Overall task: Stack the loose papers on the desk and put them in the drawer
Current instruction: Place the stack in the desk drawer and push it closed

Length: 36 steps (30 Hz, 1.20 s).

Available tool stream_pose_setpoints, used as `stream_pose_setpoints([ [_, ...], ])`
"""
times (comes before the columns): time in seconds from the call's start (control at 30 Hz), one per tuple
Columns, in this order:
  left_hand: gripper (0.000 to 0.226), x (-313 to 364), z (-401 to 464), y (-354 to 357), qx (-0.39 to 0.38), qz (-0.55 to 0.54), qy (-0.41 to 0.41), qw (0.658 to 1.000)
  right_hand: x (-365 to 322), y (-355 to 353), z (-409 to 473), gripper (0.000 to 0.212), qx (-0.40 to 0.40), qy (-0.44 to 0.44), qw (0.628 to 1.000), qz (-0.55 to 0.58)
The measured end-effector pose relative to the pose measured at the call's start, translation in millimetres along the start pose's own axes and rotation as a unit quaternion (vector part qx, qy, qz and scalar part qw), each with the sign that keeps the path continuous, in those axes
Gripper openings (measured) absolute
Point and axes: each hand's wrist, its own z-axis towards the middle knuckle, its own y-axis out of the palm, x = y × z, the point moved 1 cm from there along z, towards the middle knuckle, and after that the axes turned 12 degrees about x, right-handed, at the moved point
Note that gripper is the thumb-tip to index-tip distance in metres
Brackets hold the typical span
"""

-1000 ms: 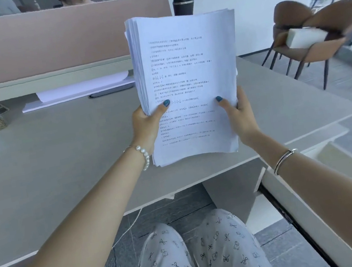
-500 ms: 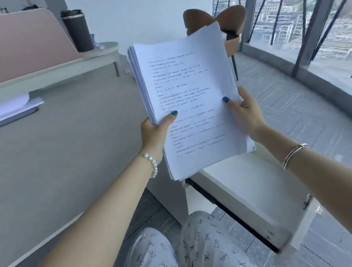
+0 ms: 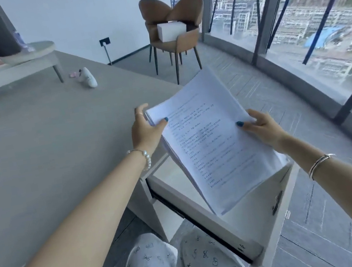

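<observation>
Thick stack of white printed papers [image 3: 213, 148], tilted with its long axis running from upper left down to lower right, near corner dipping into the open white drawer [image 3: 250, 221] beside the grey tabletop [image 3: 44, 143]; left hand [image 3: 145, 130] and right hand [image 3: 262, 127] fingers pinch its opposite long edges.
</observation>
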Motion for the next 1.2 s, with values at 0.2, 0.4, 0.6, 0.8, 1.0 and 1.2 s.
stream_pose_setpoints([
  [0.2, 0.051, -17.0, 35.1, 20.1, -0.082, 0.109, 0.033, 0.990, 32.9, -12.3, 11.3, 0.023, -0.075, 0.055, 0.994, -0.054],
  [0.4, 0.046, -28.1, 40.4, 28.1, -0.082, 0.170, 0.056, 0.980, 59.9, -0.4, 28.5, 0.017, -0.128, 0.085, 0.980, -0.126],
  [0.6, 0.044, -30.2, 41.4, 29.8, -0.078, 0.171, 0.060, 0.980, 96.2, 32.9, 33.6, 0.058, -0.174, 0.098, 0.951, -0.237],
  [0.8, 0.042, -30.8, 41.1, 31.2, -0.079, 0.181, 0.075, 0.977, 111.9, 34.2, 8.9, 0.085, -0.198, 0.045, 0.924, -0.323],
  [1.0, 0.042, -32.9, 39.2, 29.8, -0.094, 0.187, 0.091, 0.974, 113.5, 13.5, -11.6, 0.082, -0.130, -0.034, 0.910, -0.392],
  [1.2, 0.045, -35.2, 39.0, 27.2, -0.108, 0.183, 0.094, 0.973, 119.8, -1.6, -32.7, 0.072, -0.065, -0.075, 0.882, -0.460],
])
